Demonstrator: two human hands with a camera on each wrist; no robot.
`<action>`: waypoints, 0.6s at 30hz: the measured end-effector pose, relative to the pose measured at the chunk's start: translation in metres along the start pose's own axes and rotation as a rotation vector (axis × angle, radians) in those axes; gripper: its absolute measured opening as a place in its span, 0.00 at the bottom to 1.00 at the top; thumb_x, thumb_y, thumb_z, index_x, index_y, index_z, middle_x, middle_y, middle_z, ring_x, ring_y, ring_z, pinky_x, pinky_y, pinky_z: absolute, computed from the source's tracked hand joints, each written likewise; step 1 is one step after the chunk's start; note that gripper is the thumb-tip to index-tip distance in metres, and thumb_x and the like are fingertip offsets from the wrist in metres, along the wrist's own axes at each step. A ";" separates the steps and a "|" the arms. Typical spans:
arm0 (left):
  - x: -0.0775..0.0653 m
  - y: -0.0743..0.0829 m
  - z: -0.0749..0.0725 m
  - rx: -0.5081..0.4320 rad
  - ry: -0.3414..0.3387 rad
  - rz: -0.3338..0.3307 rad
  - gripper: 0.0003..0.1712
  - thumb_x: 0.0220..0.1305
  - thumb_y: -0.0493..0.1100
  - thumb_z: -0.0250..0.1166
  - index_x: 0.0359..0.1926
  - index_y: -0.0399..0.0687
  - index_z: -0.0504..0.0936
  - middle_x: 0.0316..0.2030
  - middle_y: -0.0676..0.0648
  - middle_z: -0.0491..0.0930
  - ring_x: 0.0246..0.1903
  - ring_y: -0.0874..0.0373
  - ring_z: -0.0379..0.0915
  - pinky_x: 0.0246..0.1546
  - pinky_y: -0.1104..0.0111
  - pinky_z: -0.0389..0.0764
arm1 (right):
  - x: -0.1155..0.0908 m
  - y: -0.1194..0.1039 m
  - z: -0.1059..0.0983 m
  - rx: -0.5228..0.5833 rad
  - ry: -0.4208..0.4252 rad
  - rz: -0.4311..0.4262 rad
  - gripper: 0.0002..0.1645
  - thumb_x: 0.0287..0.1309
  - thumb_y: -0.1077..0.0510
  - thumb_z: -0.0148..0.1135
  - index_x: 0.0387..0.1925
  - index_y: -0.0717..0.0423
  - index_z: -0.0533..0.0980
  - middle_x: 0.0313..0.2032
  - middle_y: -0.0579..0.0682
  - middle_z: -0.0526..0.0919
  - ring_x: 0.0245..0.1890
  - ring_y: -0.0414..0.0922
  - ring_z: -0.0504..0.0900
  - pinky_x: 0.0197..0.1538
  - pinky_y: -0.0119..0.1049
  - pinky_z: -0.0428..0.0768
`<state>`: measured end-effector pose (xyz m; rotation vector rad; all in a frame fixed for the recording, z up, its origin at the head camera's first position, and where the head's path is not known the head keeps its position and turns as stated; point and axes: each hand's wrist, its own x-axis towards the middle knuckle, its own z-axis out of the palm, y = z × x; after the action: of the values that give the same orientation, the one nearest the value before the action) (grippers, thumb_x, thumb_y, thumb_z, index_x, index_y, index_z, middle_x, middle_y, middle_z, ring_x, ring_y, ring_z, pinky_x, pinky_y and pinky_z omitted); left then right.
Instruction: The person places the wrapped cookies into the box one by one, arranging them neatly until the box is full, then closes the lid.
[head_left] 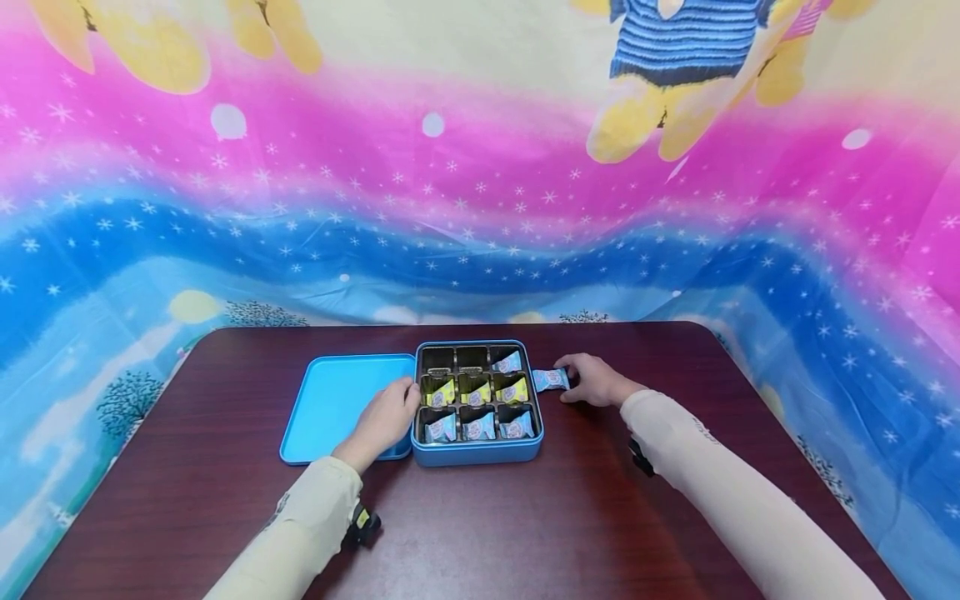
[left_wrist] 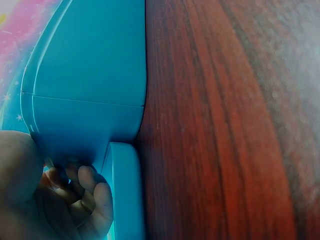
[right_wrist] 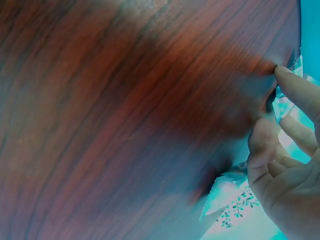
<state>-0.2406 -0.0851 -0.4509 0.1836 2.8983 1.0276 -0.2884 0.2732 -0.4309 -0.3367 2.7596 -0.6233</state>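
Observation:
A blue box (head_left: 477, 455) stands mid-table with a dark divided tray of wrapped packets. Yellow packets (head_left: 476, 392) sit in the middle row, blue packets (head_left: 478, 427) fill the near row, and one more blue packet (head_left: 507, 362) is in the far right compartment. My left hand (head_left: 386, 417) holds the box's left rim with curled fingers; in the left wrist view the fingers (left_wrist: 95, 200) lie against its wall. Right of the box, my right hand (head_left: 592, 381) has thumb and forefinger apart around the right end of a loose blue packet (head_left: 550, 380).
The blue lid (head_left: 341, 400) lies left of the box, partly under my left hand. Two far compartments (head_left: 456, 358) hold no packets. The dark wooden table (head_left: 480, 533) ends at a printed curtain (head_left: 480, 275) behind and at the sides.

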 end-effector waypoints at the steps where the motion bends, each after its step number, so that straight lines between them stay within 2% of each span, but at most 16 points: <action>1: 0.000 0.000 0.000 0.000 -0.001 -0.002 0.17 0.79 0.48 0.46 0.31 0.48 0.70 0.24 0.47 0.68 0.22 0.54 0.64 0.26 0.64 0.64 | 0.000 0.000 0.001 0.001 0.005 0.003 0.34 0.59 0.60 0.72 0.65 0.63 0.71 0.50 0.61 0.77 0.47 0.52 0.75 0.50 0.46 0.78; 6: 0.000 0.000 0.000 0.001 0.000 -0.002 0.17 0.79 0.48 0.46 0.31 0.48 0.70 0.24 0.47 0.68 0.22 0.54 0.64 0.26 0.64 0.65 | 0.000 0.002 0.002 0.038 0.020 -0.011 0.32 0.58 0.61 0.72 0.63 0.65 0.73 0.44 0.60 0.77 0.41 0.50 0.74 0.45 0.42 0.77; 12: 0.000 -0.001 0.000 -0.008 0.002 -0.003 0.17 0.79 0.48 0.46 0.32 0.48 0.71 0.24 0.47 0.68 0.22 0.55 0.64 0.25 0.64 0.65 | 0.003 0.011 0.004 0.174 0.006 -0.063 0.28 0.58 0.66 0.71 0.60 0.66 0.75 0.36 0.58 0.75 0.33 0.46 0.70 0.37 0.37 0.72; 18: 0.000 -0.001 0.000 -0.015 -0.003 -0.003 0.17 0.79 0.48 0.45 0.31 0.48 0.70 0.23 0.47 0.68 0.21 0.55 0.64 0.25 0.64 0.64 | 0.002 0.017 0.007 0.267 0.010 -0.101 0.29 0.58 0.66 0.70 0.60 0.67 0.75 0.34 0.58 0.72 0.28 0.44 0.66 0.36 0.37 0.70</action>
<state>-0.2405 -0.0862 -0.4515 0.1789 2.8869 1.0473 -0.2908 0.2852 -0.4449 -0.4141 2.6359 -1.0070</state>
